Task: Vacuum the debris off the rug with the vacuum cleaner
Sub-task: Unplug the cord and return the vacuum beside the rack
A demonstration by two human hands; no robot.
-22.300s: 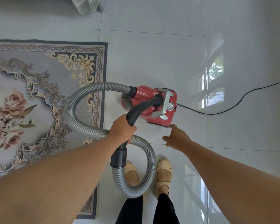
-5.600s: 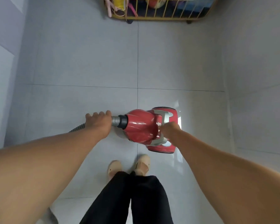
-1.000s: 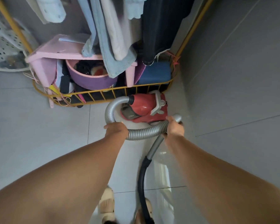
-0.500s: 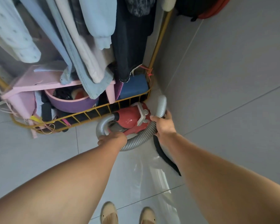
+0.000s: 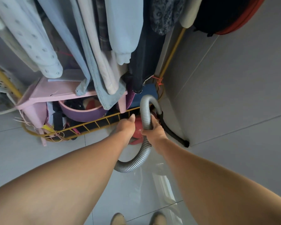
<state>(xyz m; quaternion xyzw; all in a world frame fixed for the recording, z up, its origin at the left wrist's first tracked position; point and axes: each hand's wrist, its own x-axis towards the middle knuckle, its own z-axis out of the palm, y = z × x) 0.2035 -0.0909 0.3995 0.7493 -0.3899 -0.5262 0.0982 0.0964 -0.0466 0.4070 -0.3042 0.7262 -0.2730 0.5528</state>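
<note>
Half a second on, the right hand has slid along the grey hose and now wraps around it just above the red vacuum cleaner, fingers clamped on the ribbed tube. The left hand has let go of the hose loop it held earlier and now lies flat on the red body, fingers together and not gripping anything. The hose arches higher than before, up over the machine against the blue box, while its lower loop trails on the floor between the forearms. The black wand now slants down to the foot of the wall.

The vacuum cleaner itself sits on the floor in the corner, tight against the right end of the yellow wire rack. Inside that rack: a purple basin holding dark items and something red, a pink stool straddling it, the blue box at the right end, and small bits at the left end too blurred to name. Hanging clothes drape down over the lot. A white perforated basket stands at the left edge.

Glossy grey tiles cover the floor, grey tiles the wall. Two slippered feet peek in at the bottom edge.
</note>
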